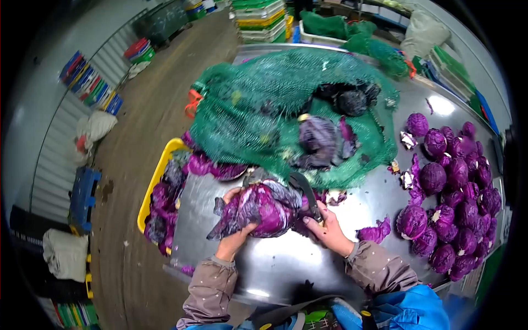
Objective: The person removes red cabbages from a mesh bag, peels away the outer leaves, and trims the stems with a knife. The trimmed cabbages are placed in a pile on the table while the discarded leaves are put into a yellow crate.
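Note:
My left hand is wrapped round a red cabbage with loose, wilted outer leaves, held above the metal table. In my right hand is the handle of a knife, its dark curved blade pointing up and away from me beside the cabbage. Just beyond both hands lies a green mesh sack, torn open in the middle. Another dark cabbage rests on the sack, and one more shows at the opening.
Many trimmed purple cabbages are heaped on the table's right side. A yellow crate of discarded leaves stands at the left edge. A loose leaf lies near my right wrist. Stacked crates stand behind the table.

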Available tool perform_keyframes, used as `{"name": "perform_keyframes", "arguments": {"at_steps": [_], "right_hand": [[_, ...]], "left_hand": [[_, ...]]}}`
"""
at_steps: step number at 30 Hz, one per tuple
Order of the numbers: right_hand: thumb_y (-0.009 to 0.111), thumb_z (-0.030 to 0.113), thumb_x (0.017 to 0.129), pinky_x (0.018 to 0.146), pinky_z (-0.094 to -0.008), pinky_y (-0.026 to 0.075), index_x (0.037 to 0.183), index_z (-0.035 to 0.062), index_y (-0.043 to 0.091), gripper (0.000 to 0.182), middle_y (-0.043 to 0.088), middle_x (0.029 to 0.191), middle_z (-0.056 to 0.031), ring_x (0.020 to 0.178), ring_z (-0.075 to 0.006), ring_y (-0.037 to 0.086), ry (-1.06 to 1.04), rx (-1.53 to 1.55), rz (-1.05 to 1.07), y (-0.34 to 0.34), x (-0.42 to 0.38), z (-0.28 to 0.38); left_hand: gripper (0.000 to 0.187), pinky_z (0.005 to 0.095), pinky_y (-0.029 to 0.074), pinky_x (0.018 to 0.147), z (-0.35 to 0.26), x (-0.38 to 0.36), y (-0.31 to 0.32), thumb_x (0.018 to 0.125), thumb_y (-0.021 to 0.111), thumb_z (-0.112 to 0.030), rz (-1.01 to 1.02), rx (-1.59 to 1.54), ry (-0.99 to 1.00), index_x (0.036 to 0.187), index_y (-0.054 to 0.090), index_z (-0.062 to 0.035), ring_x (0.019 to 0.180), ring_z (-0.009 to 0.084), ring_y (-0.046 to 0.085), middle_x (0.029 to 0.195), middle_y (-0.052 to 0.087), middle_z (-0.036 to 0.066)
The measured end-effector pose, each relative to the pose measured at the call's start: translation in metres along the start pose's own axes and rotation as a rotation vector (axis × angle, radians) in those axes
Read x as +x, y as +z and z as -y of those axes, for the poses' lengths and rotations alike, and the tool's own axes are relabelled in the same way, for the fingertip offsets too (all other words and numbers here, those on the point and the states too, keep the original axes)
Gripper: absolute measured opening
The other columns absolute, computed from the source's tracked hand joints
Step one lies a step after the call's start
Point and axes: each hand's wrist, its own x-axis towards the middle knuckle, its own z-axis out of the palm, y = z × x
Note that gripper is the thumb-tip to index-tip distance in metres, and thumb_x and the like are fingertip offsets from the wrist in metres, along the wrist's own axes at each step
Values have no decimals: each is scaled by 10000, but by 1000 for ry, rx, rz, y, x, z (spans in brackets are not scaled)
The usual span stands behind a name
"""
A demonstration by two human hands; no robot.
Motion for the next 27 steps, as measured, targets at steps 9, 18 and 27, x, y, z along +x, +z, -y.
{"name": "perform_keyframes", "arguments": {"at_steps": [9, 18, 27], "right_hand": [[597, 48, 756, 681, -426, 481, 1015, -4, 489, 285, 540, 884, -168, 823, -365, 566, -298, -638, 346, 21, -21, 4], [542, 77, 783, 433, -387, 467, 968, 77, 492, 192, 520, 699, -140, 532, -298, 590, -478, -1113, 361, 25, -22, 27], [541, 49, 765, 464, -374, 495, 898, 67, 465, 154, 599, 619, -110, 575, -252, 643, -425, -1292, 270, 22, 8, -1]], "left_hand": [[843, 465, 256, 1063, 6, -90, -29, 689, 781, -296, 251, 938, 161, 1332, 320, -5, 1315, 427, 136, 1385, 266, 193], [901, 420, 326, 1015, 9, -90, 7, 669, 780, -175, -85, 427, -92, 1361, 244, 39, 1212, 384, 366, 1256, 375, 232], [835, 459, 314, 1001, 15, -68, 18, 609, 805, -249, -32, 486, 9, 1289, 391, 1, 1175, 384, 374, 1297, 374, 214]]}}
